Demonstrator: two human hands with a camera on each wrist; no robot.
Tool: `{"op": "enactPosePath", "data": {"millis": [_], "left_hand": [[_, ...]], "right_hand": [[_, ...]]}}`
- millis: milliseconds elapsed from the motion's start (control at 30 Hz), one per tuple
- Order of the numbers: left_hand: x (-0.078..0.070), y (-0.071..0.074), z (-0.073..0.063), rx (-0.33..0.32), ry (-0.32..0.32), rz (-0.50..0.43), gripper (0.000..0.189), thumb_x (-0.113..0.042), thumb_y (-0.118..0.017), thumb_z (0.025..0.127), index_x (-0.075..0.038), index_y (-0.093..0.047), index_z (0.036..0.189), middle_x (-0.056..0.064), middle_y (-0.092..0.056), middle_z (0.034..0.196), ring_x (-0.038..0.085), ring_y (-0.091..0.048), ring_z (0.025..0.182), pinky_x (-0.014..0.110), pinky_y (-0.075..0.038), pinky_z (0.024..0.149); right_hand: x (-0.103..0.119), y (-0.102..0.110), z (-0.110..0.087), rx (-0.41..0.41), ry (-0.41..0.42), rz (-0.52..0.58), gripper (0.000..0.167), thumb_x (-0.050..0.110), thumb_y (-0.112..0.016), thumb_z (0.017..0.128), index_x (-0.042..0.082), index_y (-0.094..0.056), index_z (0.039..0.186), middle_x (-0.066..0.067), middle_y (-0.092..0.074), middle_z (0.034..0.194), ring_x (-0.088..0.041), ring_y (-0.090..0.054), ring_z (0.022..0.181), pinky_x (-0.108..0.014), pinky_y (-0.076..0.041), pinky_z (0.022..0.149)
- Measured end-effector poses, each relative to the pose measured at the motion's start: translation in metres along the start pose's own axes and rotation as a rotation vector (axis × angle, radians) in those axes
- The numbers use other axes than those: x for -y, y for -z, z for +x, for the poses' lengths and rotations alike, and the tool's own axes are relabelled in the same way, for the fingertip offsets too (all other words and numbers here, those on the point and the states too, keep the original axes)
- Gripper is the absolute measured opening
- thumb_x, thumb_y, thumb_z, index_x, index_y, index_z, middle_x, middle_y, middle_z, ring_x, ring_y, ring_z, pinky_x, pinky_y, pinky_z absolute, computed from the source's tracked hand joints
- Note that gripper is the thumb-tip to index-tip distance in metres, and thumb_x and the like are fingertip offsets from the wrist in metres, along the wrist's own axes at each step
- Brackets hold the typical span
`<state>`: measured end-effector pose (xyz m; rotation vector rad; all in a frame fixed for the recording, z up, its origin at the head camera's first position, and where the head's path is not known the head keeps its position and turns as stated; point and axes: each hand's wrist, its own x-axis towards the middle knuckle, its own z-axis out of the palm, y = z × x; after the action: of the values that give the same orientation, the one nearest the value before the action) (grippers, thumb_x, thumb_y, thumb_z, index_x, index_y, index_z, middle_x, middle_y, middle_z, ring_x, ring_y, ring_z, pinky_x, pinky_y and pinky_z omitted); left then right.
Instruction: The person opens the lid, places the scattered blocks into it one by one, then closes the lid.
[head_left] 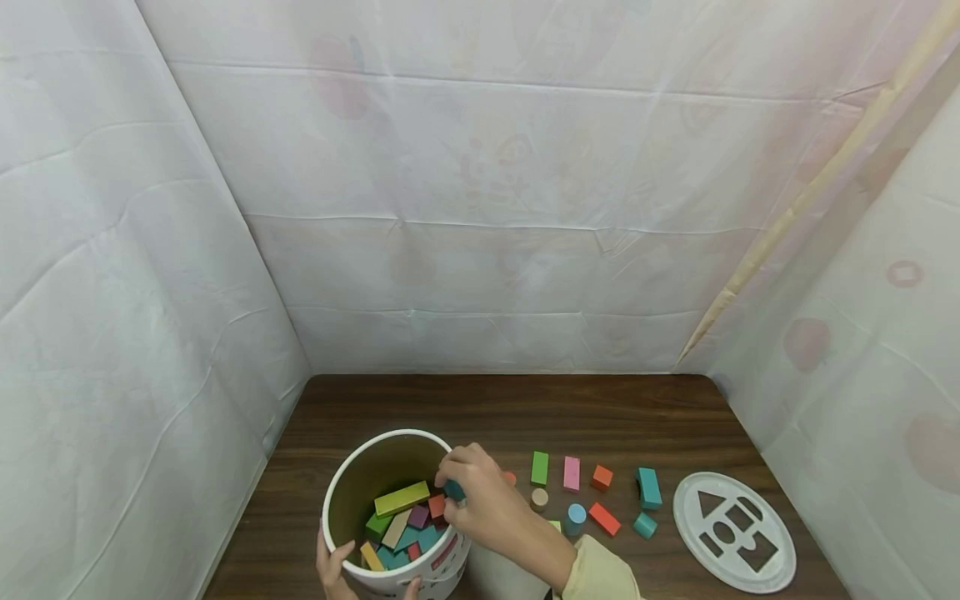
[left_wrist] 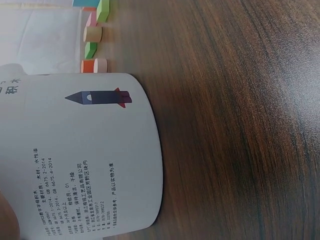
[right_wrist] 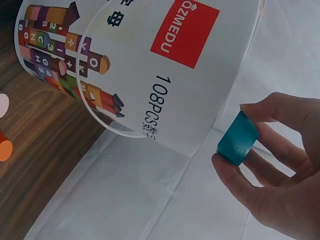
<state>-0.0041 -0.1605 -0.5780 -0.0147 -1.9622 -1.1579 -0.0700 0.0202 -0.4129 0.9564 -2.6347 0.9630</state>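
Observation:
A white bucket [head_left: 401, 432] full of colored wooden blocks [head_left: 402, 498] stands on the table, tilted a little. My left hand [head_left: 335, 571] grips its near left side at the rim; part of the hand lies below the head view. At the right rim, my right hand [head_left: 487, 500] pinches a small teal block [right_wrist: 239, 138] between thumb and fingers. The right wrist view shows that block beside the bucket's wall, apart from it. In the left wrist view the bucket's printed side [left_wrist: 95, 150] fills the left, with a bit of the left hand [left_wrist: 7, 220] at the edge.
Loose blocks lie right of the bucket: a green block [head_left: 539, 468], a pink one [head_left: 572, 473], a blue cylinder [head_left: 574, 517], a red block [head_left: 604, 518], a teal block [head_left: 648, 488] and others. A white lid [head_left: 697, 521] with shaped holes lies farther right. White cloth [head_left: 480, 275] surrounds the table.

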Motion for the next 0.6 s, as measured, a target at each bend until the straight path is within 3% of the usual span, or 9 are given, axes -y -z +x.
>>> {"op": "enactPosePath", "data": {"millis": [100, 233, 467, 600], "left_hand": [[-0.003, 0.001, -0.001, 0.003, 0.035, 0.028, 0.109, -0.018, -0.093, 0.038, -0.002, -0.036, 0.130, 0.020, -0.015, 0.152, 0.035, -0.024, 0.132, 0.016, -0.026, 0.098], [-0.002, 0.000, -0.001, -0.006, 0.024, 0.031, 0.109, -0.018, -0.093, 0.037, -0.002, -0.037, 0.129, 0.019, -0.015, 0.153, 0.028, -0.023, 0.134, 0.014, -0.025, 0.097], [0.005, -0.001, 0.001, -0.015, -0.047, -0.010, 0.106, -0.021, -0.093, 0.038, 0.000, -0.038, 0.126, 0.023, -0.017, 0.150, 0.042, -0.029, 0.127, 0.015, -0.027, 0.097], [0.007, -0.001, 0.000, -0.015, -0.051, 0.005, 0.108, -0.021, -0.093, 0.037, 0.001, -0.038, 0.127, 0.024, -0.017, 0.150, 0.038, -0.027, 0.129, 0.014, -0.027, 0.096]], "right_hand": [[0.001, -0.002, 0.003, 0.008, 0.011, 0.001, 0.018, -0.003, -0.070, 0.072, 0.010, -0.068, 0.083, 0.002, -0.062, 0.098, -0.011, -0.050, 0.089, -0.017, -0.048, 0.070], [0.002, -0.004, 0.005, 0.027, 0.003, 0.004, 0.018, -0.003, -0.070, 0.073, 0.011, -0.069, 0.084, 0.003, -0.062, 0.098, -0.011, -0.050, 0.090, -0.016, -0.047, 0.069], [0.003, -0.008, 0.008, 0.042, -0.007, 0.002, 0.015, 0.000, -0.071, 0.074, 0.011, -0.069, 0.084, 0.002, -0.062, 0.100, -0.010, -0.050, 0.090, -0.014, -0.047, 0.068], [0.003, -0.011, 0.009, 0.049, -0.003, -0.012, 0.014, 0.002, -0.072, 0.075, 0.012, -0.069, 0.085, 0.003, -0.062, 0.100, -0.009, -0.050, 0.089, -0.013, -0.046, 0.067]]}}
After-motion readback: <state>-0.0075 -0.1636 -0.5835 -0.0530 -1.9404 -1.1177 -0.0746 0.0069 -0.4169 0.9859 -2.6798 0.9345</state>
